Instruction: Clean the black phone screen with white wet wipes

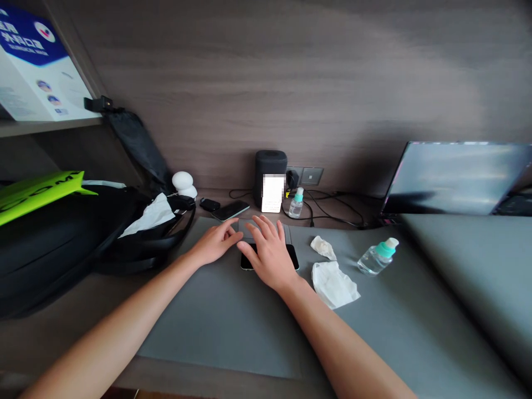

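Note:
On the grey desk mat (208, 327), a smartphone (293, 257) with a dark screen lies crosswise beneath my right hand (270, 252). That hand is open, palm down, fingers spread over the phone; whether it touches the screen I cannot tell. My left hand (216, 242) is open just left of the phone, its index finger stretched toward a flat grey item (246, 227) behind the phone. The fingers of both hands partly cover this item, so its kind is unclear. Right of my right hand lie a crumpled white tissue (323, 247) and a spread white wipe (336, 284).
A clear spray bottle (376, 257) leans on the right, near a laptop (453, 177). Along the back stand a smaller bottle (296, 205), a black speaker (271, 160) and cables (332, 202). A second phone (231, 210) and a black bag (62, 249) are left.

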